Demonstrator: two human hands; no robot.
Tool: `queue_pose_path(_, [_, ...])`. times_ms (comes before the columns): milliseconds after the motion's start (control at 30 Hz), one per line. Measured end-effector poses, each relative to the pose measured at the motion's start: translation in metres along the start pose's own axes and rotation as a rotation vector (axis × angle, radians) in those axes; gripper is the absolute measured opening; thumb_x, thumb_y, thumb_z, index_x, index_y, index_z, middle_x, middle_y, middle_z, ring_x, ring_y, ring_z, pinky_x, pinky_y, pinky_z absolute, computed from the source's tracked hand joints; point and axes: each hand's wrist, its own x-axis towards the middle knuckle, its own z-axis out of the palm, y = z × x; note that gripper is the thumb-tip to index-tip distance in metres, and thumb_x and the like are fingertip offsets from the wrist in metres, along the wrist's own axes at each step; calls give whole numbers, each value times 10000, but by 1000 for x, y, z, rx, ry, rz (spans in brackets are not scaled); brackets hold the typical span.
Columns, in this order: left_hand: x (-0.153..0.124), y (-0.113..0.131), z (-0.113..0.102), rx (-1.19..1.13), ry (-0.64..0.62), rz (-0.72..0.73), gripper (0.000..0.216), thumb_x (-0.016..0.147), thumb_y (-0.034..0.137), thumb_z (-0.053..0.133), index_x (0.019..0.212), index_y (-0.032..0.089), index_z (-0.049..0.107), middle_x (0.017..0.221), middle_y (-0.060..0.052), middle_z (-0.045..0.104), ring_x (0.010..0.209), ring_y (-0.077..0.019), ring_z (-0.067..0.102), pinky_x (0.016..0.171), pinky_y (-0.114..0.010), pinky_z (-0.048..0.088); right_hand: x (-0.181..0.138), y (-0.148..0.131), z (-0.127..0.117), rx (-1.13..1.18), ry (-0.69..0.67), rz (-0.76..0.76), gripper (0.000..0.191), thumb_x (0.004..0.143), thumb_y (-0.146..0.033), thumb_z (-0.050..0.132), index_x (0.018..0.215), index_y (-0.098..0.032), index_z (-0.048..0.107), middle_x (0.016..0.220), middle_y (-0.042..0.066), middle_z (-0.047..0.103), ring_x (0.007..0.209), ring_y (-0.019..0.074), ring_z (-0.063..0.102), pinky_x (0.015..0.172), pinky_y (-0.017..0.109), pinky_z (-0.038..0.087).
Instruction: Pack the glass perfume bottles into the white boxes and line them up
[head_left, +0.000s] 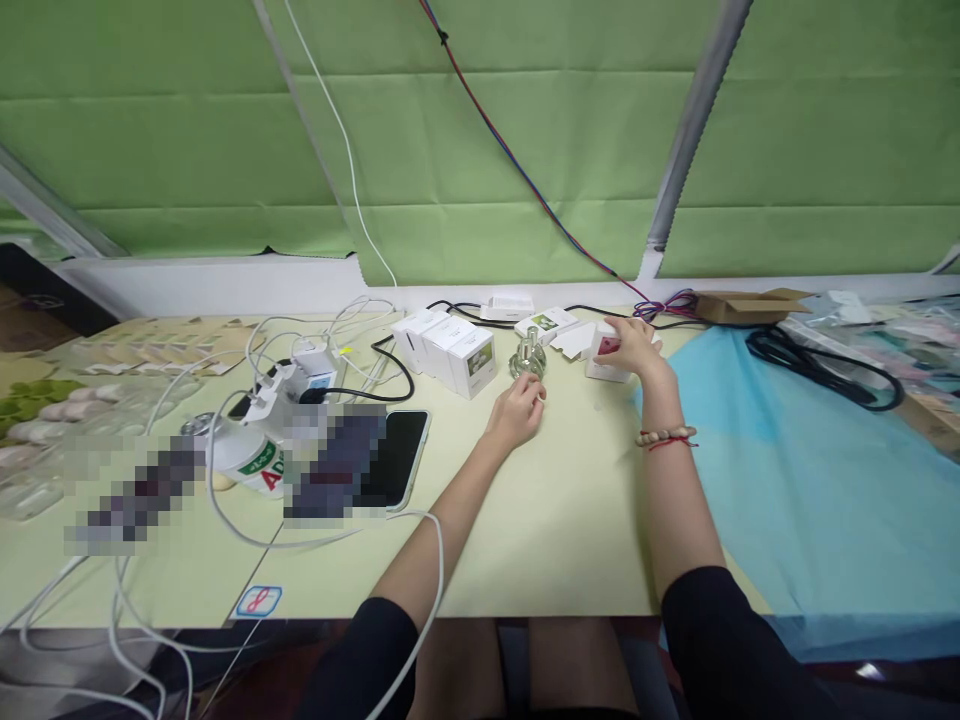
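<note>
My left hand rests on the pale green table with its fingers curled, just in front of a small clear glass bottle that stands upright. I see nothing in that hand. My right hand lies on top of a small white box with a red mark, fingers bent over it. A bead bracelet is on my right wrist. To the left of the bottle, a row of white cartons stands close together. An opened white carton with a green picture lies flat behind the bottle.
A dark phone lies left of my left arm, next to a white power strip with tangled white cables. A blue cloth covers the right side. A black cable and a cardboard box sit at the back right.
</note>
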Motion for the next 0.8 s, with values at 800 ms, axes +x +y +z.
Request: queue_pose_path(800, [3, 5, -8, 7, 41, -77, 311, 809, 289, 519, 1093, 181, 451, 987, -46, 594, 753, -122, 589, 502, -211, 389, -10, -9, -37, 52, -191, -349, 506, 561, -257, 790, 1054, -195, 692, 1047, 34, 671, 932, 229, 612, 790, 293, 464])
